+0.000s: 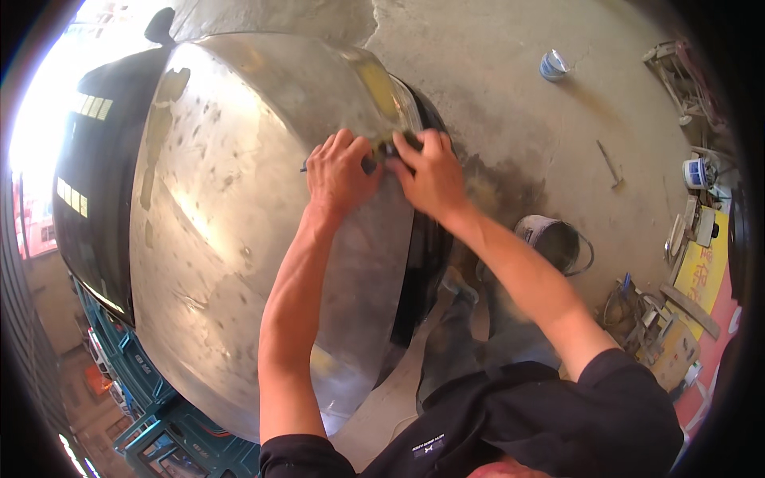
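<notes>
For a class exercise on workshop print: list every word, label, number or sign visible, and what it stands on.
Wording not copied, only kind and place.
Yellow board: large red characters.
Black shirt: small white print, barely legible.
White-and-blue tub: label, too small.
Blue bucket: markings, too blurred.
Teal cases: pale lettering, too blurred.
Car hood: no print visible.

a car-repair workshop, shown by a bare-metal hood and a hammer lying on stained floor.
</notes>
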A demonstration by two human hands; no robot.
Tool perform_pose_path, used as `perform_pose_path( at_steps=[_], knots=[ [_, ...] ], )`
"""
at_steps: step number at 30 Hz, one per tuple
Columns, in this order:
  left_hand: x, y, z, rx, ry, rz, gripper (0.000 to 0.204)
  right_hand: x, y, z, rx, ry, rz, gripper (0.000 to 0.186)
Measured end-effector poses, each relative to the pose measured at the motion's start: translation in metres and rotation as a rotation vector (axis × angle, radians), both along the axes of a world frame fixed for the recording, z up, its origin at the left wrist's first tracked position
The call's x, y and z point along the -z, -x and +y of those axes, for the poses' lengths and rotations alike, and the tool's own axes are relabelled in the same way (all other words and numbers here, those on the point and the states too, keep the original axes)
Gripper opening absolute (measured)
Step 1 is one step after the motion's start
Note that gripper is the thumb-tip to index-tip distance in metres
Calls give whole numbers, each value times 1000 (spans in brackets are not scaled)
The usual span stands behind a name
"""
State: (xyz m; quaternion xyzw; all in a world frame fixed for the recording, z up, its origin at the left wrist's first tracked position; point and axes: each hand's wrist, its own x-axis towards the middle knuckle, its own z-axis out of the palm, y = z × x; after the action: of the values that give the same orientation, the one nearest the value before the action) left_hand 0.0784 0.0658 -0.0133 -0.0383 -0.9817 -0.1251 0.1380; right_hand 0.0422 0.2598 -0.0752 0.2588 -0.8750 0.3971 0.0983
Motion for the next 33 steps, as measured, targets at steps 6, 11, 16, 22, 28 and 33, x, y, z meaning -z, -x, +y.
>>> perform_pose_path(
  at_steps=[6,11,16,22,28,33],
  knots=[
    [10,-5,-3,-47,-19,41,25,-2,-52,16,-25,1,-27,49],
    [8,4,10,-27,-35,76,24,4,24,-3,46,32,-107,51],
    [13,-9,0,-86,12,76,23,17,-34,16,-39,21,-45,43],
    [17,1,16,-171,102,210,21,55,66,45,142,221,-176,53],
    [61,-42,168,-392,-193,105,38,157,-125,258,256,665,-1157,49],
    [189,-86,339,-273,-650,-235,47,239,-278,411,636,943,-1692,45]
  ],
)
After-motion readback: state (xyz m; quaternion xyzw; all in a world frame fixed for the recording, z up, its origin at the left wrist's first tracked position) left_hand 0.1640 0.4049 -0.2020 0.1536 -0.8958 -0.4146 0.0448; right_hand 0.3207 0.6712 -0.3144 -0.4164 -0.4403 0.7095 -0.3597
